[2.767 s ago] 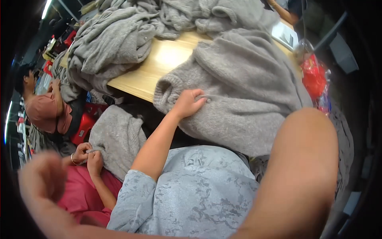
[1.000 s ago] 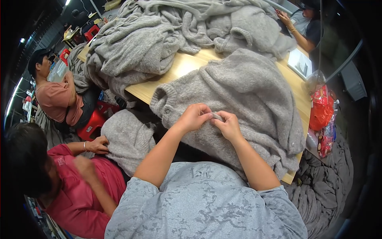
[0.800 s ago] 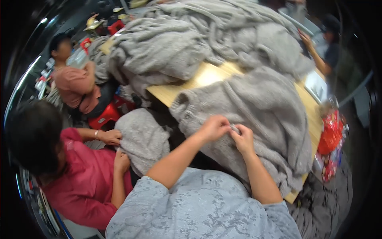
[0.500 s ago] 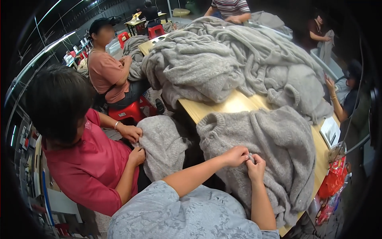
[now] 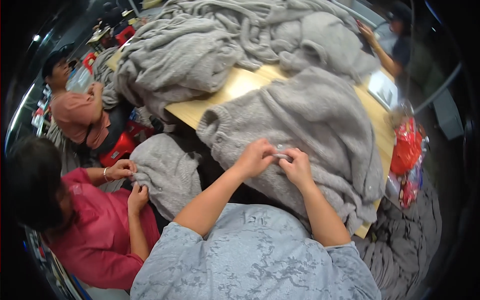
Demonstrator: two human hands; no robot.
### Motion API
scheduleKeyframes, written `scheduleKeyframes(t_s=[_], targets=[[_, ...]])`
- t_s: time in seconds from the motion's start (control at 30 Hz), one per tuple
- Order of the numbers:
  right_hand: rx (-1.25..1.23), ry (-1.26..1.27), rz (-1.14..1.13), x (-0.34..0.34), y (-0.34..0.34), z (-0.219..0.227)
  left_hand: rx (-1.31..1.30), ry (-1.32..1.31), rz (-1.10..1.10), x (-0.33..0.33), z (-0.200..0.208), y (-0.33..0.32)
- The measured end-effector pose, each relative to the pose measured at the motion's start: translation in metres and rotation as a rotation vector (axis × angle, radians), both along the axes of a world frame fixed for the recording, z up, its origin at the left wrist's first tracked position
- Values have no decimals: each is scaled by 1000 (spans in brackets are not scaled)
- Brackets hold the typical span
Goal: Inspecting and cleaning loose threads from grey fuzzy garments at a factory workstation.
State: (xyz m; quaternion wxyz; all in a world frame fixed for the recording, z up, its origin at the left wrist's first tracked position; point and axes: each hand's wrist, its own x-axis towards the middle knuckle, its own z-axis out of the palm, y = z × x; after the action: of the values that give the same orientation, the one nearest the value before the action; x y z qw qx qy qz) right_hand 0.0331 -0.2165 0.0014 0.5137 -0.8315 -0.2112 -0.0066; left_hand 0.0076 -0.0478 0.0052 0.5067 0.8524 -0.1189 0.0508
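Head cam's got a good look at you here: both grips are narrow, fingertips closed on one small fold of the grey knit garment [image 5: 325, 117]. Your left hand [image 5: 256, 159] pinches it from the left and your right hand [image 5: 299, 169] from the right, nearly tip to tip, with only a short bit of knit showing between them.

As for where the garment sits: you've got it near its front edge, the side closest to you. The ribbed opening [image 5: 210, 125] is off to the left of your left grip, and most of the bunched body spreads out beyond both hands and to the right. It's lying over the corner of the wooden tabletop [image 5: 245, 82], with the near side draping off toward your patterned shirt [image 5: 260, 255].

Past it there's a big grey pile of knits [image 5: 175, 57] along the far side. To the right of your piece you've got a white object [image 5: 382, 90] on the tabletop and a red plastic bag [image 5: 406, 147] just past the edge. On your left, the co-worker in the dark pink shirt [image 5: 102, 235] has both hands on a separate grey knit piece [image 5: 167, 172], well apart from your grip.
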Motion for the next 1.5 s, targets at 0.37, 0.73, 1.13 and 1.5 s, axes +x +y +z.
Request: scheduleKeyframes(t_s=[0.37,0.73,1.13,1.5], targets=[[-25,214,165,18,-13,5,112,-155,-10,-2,-12,-9],[-337,-12,-14,35,5,-16,374,-296,-21,9,0,-32],[182,473,76,54,2,-10,161,-349,151,6,-15,-32],[97,316,110,49,2,-10,291,-240,82,11,-14,-21]])
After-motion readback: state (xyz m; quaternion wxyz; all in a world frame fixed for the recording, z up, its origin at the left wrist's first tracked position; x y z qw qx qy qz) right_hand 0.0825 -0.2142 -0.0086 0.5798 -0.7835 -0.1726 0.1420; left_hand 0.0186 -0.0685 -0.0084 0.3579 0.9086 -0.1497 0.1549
